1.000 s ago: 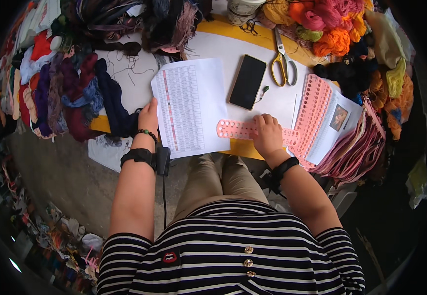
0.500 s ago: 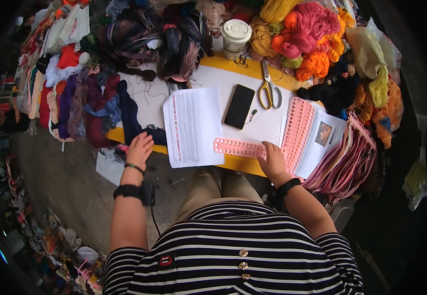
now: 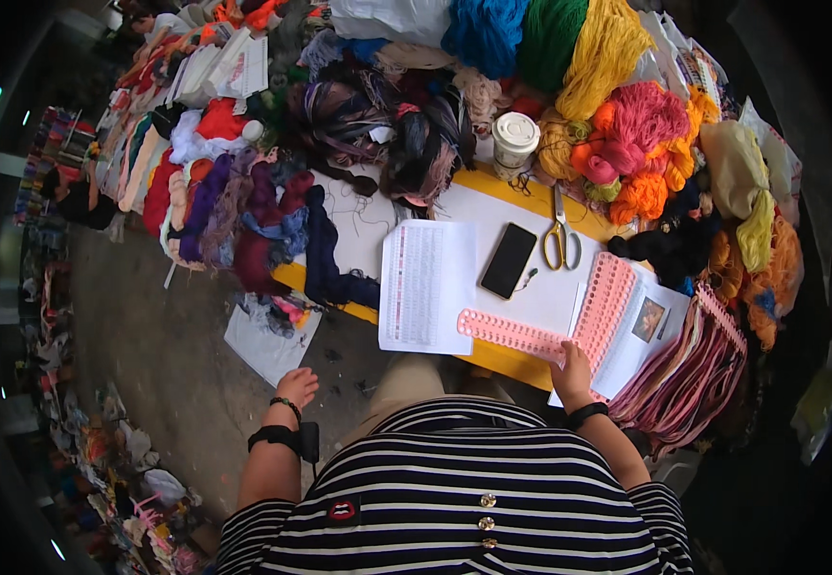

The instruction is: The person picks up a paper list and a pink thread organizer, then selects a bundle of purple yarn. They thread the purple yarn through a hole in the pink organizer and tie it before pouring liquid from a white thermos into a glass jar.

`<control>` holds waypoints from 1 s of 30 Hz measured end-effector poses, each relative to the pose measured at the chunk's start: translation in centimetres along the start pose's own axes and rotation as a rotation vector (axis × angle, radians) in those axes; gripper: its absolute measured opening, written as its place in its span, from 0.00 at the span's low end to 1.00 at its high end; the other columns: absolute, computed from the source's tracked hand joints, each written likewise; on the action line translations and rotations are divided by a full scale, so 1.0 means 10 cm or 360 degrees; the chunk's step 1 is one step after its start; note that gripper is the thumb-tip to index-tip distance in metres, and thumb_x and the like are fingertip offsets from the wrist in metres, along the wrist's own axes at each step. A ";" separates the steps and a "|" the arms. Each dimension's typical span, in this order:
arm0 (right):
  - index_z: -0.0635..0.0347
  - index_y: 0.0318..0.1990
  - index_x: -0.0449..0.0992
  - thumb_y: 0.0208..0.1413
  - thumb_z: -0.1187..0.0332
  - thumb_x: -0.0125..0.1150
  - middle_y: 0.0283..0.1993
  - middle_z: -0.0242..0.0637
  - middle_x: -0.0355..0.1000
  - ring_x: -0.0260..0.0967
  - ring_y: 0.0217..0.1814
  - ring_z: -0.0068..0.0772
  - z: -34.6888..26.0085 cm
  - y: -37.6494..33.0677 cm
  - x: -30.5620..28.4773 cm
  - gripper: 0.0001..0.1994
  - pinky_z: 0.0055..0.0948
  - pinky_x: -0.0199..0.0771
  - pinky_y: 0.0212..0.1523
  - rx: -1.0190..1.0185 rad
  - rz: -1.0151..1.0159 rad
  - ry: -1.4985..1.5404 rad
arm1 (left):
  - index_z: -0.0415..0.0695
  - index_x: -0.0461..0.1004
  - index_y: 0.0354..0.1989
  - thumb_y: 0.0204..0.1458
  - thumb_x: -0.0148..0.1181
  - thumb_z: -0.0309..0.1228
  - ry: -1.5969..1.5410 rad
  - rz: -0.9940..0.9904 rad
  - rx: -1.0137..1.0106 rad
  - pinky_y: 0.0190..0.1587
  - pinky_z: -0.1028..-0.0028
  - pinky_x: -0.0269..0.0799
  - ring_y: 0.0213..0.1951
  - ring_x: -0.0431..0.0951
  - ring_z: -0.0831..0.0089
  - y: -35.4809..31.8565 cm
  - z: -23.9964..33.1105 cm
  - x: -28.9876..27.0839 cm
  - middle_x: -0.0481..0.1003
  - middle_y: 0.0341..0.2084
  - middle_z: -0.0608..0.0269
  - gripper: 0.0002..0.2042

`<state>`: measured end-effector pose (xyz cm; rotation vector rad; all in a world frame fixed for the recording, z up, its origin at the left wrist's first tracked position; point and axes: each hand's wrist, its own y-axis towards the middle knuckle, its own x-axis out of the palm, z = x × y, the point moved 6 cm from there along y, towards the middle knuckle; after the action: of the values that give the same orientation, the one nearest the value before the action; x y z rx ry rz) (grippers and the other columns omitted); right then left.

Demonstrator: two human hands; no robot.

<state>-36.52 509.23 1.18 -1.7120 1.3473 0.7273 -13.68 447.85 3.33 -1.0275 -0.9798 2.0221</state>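
A pink strip with rows of punched holes (image 3: 512,332) lies across the front of the table. Its right end is between the thumb and fingers of my right hand (image 3: 575,374). More pink punched strips (image 3: 607,297) lie just beyond that hand, on white sheets (image 3: 629,335), one with a small picture. A printed table sheet (image 3: 425,287) touches the strip's left end. My left hand (image 3: 297,386) is off the table over the floor, fingers loosely stretched and nothing in them. Nearest to it is a white sheet or bag with yarn scraps (image 3: 272,340), lower down.
A black phone (image 3: 509,260), yellow-and-grey scissors (image 3: 560,244) and a lidded cup (image 3: 514,144) stand or lie mid-table. Yarn piles ring them: dark blue (image 3: 330,259), orange and pink (image 3: 638,144), black (image 3: 665,244). Pink-maroon threads (image 3: 679,374) hang at the right edge.
My left hand has drawn back from the dark blue yarn at the table edge, toward my body. My right hand stays at the strip's right end. The whole view has shifted.
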 end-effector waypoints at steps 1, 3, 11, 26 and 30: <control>0.60 0.58 0.71 0.49 0.71 0.71 0.53 0.51 0.75 0.71 0.58 0.58 -0.03 0.01 -0.01 0.26 0.48 0.71 0.59 0.0002 0.0018 -0.0001 | 0.50 0.71 0.60 0.63 0.60 0.42 0.0008 0.0010 -0.0059 0.51 0.62 0.73 0.48 0.80 0.68 0.05 -0.03 -0.03 0.80 0.50 0.63 0.20; 0.60 0.58 0.71 0.49 0.71 0.71 0.53 0.51 0.74 0.70 0.57 0.58 -0.09 0.03 -0.01 0.26 0.48 0.71 0.59 0.0032 0.0029 -0.0057 | 0.50 0.70 0.61 0.63 0.60 0.42 0.0015 -0.0040 -0.0078 0.52 0.60 0.72 0.49 0.80 0.68 0.19 0.05 -0.06 0.80 0.50 0.63 0.20; 0.63 0.57 0.72 0.49 0.72 0.70 0.53 0.54 0.75 0.70 0.58 0.59 -0.74 0.06 0.04 0.25 0.48 0.71 0.59 0.0117 0.0257 -0.0072 | 0.42 0.80 0.44 0.57 0.63 0.34 0.0745 0.0407 0.1287 0.40 0.66 0.78 0.36 0.82 0.64 1.13 1.75 -0.38 0.81 0.34 0.57 0.11; 0.63 0.60 0.71 0.51 0.71 0.70 0.50 0.48 0.78 0.76 0.52 0.47 -1.95 0.30 0.76 0.27 0.40 0.77 0.54 0.0339 -0.0068 0.0131 | 0.38 0.78 0.47 0.52 0.70 0.34 0.1107 -0.0164 0.1488 0.44 0.61 0.78 0.42 0.84 0.53 1.61 3.27 0.55 0.82 0.37 0.45 0.17; 0.62 0.61 0.69 0.53 0.70 0.70 0.48 0.48 0.78 0.78 0.46 0.44 -1.95 0.23 0.87 0.27 0.39 0.78 0.48 0.0580 -0.0180 0.0250 | 0.35 0.76 0.46 0.58 0.66 0.29 0.0334 -0.1075 0.1364 0.39 0.73 0.76 0.35 0.80 0.77 0.71 3.35 1.03 0.80 0.31 0.60 0.12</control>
<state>-37.35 487.88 3.02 -1.5579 1.3786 0.2658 -48.68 441.81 7.43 -0.3452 -0.2137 1.4658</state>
